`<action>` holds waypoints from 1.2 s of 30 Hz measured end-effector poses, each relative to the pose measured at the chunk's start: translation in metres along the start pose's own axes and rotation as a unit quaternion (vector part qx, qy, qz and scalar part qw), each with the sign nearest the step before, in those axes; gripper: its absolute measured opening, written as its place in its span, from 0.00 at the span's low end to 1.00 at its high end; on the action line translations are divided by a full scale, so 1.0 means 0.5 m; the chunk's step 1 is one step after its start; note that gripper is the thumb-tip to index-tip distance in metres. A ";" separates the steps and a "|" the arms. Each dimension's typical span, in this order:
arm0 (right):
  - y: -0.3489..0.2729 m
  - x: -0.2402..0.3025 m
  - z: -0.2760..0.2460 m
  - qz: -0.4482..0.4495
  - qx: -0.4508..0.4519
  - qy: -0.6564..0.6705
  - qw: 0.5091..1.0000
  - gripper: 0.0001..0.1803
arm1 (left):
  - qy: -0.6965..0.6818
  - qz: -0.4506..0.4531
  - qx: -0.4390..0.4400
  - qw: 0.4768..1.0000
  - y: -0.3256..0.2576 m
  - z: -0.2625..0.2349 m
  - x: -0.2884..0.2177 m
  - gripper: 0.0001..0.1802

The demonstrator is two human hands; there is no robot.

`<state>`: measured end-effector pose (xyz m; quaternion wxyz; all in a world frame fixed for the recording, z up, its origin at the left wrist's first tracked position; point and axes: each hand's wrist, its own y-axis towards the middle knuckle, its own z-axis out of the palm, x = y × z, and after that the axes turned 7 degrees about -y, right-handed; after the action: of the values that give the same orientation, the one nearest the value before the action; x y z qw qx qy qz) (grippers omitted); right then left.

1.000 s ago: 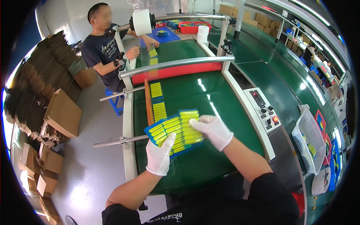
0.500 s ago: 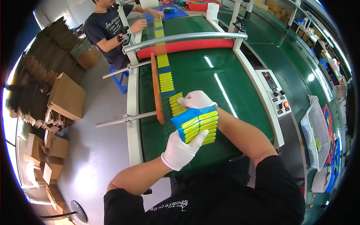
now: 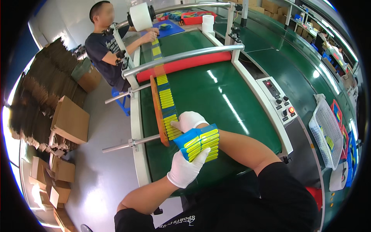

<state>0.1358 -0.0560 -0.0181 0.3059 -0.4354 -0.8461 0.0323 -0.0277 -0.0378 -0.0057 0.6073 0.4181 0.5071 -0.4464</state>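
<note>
Just below mid-frame, your left hand [image 3: 185,168] grips blue-and-yellow cards [image 3: 205,142]; at the centre, your right hand [image 3: 191,120] touches another card [image 3: 172,133] on the green belt [image 3: 205,92], whether pinching I cannot tell.

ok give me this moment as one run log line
left hand: holds blue-and-yellow cards | right hand: at near end of strip | strip: beside orange guide bar on green belt
</note>
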 end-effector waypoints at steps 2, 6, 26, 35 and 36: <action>-0.019 -0.006 -0.015 -0.033 -0.017 0.007 0.999 0.24 | 0.002 0.002 -0.004 1.000 0.000 -0.001 -0.003 0.16; -0.032 -0.086 -0.007 -0.074 -0.075 0.181 0.978 0.28 | -0.051 0.047 -0.061 0.996 0.009 -0.001 -0.013 0.16; -0.157 -0.141 -0.070 -0.020 -0.065 0.465 0.882 0.18 | -0.145 0.032 -0.047 0.988 0.023 -0.016 -0.033 0.13; -0.138 -0.134 -0.022 -0.029 0.023 0.372 0.927 0.16 | -0.116 -0.063 0.028 0.991 -0.011 -0.009 -0.017 0.12; -0.128 -0.137 -0.018 -0.038 0.027 0.353 0.935 0.16 | -0.110 -0.053 0.047 0.991 -0.011 -0.009 -0.013 0.12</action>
<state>0.1244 -0.1494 -0.0239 0.5975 -0.3774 -0.6986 -0.1120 -0.0346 -0.0340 -0.0001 0.6144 0.3671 0.4370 -0.5448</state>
